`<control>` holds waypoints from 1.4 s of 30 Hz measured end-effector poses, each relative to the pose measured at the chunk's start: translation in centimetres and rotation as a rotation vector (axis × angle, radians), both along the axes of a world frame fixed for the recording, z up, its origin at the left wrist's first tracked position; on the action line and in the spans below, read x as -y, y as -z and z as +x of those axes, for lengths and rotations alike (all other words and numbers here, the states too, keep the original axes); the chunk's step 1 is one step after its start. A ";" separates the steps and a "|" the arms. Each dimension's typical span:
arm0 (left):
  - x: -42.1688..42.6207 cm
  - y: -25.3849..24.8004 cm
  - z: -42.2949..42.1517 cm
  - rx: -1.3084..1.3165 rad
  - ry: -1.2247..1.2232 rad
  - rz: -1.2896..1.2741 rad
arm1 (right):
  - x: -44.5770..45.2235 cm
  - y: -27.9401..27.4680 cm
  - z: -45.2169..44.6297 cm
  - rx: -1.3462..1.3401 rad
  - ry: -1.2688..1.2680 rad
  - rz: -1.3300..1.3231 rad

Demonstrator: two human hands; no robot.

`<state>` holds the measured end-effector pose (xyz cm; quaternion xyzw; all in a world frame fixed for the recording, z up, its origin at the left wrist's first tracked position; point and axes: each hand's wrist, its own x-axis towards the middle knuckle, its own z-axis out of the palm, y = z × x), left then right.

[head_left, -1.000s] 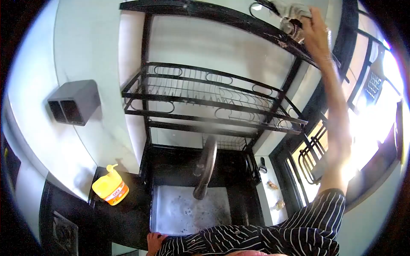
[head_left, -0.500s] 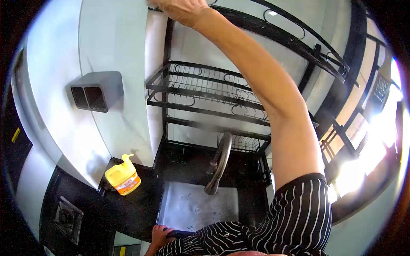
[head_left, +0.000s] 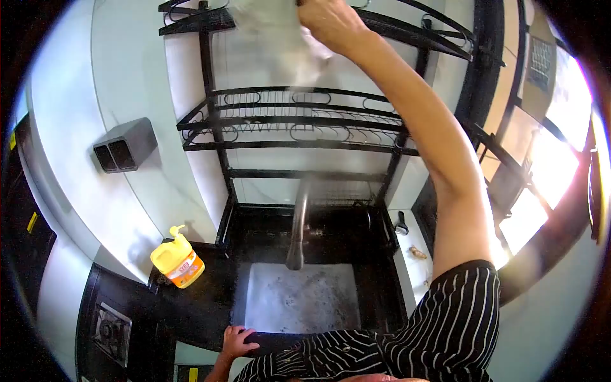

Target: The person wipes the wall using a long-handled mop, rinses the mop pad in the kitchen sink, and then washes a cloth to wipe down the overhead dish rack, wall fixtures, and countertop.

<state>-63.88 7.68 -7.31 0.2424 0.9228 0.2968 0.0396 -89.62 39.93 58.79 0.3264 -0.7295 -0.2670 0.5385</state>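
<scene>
My right hand (head_left: 334, 24) is raised high at the top of the view, fingers closed on a pale, limp cloth (head_left: 273, 38). Motion blurs the cloth, and the frame's top edge cuts it off. It hangs in front of the upper bar of the black metal dish rack (head_left: 293, 121). Low down, my left hand (head_left: 237, 342) rests with fingers spread on the dark counter edge, by the near left corner of the sink (head_left: 299, 296). Soapy-looking water with bubbles lies in the sink.
A curved metal faucet (head_left: 297, 235) reaches over the sink. On the dark counter to the left stands a yellow pump bottle (head_left: 179, 260), below a grey two-slot wall holder (head_left: 125, 146). A stove burner (head_left: 111, 331) is at lower left. A peeler-like tool (head_left: 401, 223) lies on the right ledge.
The view has shifted, bringing the rack and sink more central. My right hand has moved rightward, and the pale cloth now shows hanging from it. My left hand stays at the counter edge.
</scene>
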 end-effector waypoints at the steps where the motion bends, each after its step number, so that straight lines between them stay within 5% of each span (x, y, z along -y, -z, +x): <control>1: -0.1 0.0 0.0 0.007 0.002 -0.003 | -1.6 0.0 0.0 -0.096 0.143 0.022; 3: 0.2 -0.7 0.0 0.001 0.013 -0.044 | -6.3 0.1 0.8 -0.256 0.161 0.068; 4: 0.0 -0.9 0.2 0.013 0.005 -0.043 | -7.1 -0.5 4.3 0.101 0.252 -0.362; 6: -0.3 -0.9 0.2 0.055 -0.017 -0.020 | -11.3 -1.1 6.8 0.272 0.437 -0.637; 9: -0.5 -1.2 0.1 0.070 -0.021 -0.047 | -21.5 -1.1 5.8 -0.193 0.435 -0.487; 11: -0.2 -1.3 0.2 0.036 -0.025 -0.054 | -28.6 -3.1 5.8 -0.186 0.732 -0.471; 13: -0.5 -0.9 0.2 0.038 -0.027 -0.012 | -28.9 -3.4 8.8 -0.239 0.690 -0.601; 16: -0.5 -0.6 -0.3 0.016 -0.036 -0.043 | -30.8 -4.4 6.9 -0.322 0.331 -1.199; 19: -0.6 0.1 -0.1 -0.040 -0.075 -0.048 | -30.0 -2.9 3.0 -0.295 0.430 -0.738; 23: -0.9 0.7 0.3 -0.088 -0.094 -0.042 | -22.2 1.9 1.9 -0.538 0.003 -0.705; 29: -1.0 1.0 -0.1 -0.096 -0.086 -0.039 | -9.2 3.9 -2.5 -0.313 -0.460 -0.759; 35: -0.9 0.9 0.2 -0.090 -0.100 0.040 | 9.1 4.2 -0.4 -0.196 0.284 -0.303; 37: -0.8 1.2 0.0 -0.085 -0.084 0.050 | 13.1 4.8 -6.5 -0.275 -0.248 -0.319; 42: -0.7 1.9 0.2 -0.075 -0.078 0.058 | 16.7 3.5 -6.8 -0.249 -0.309 -0.140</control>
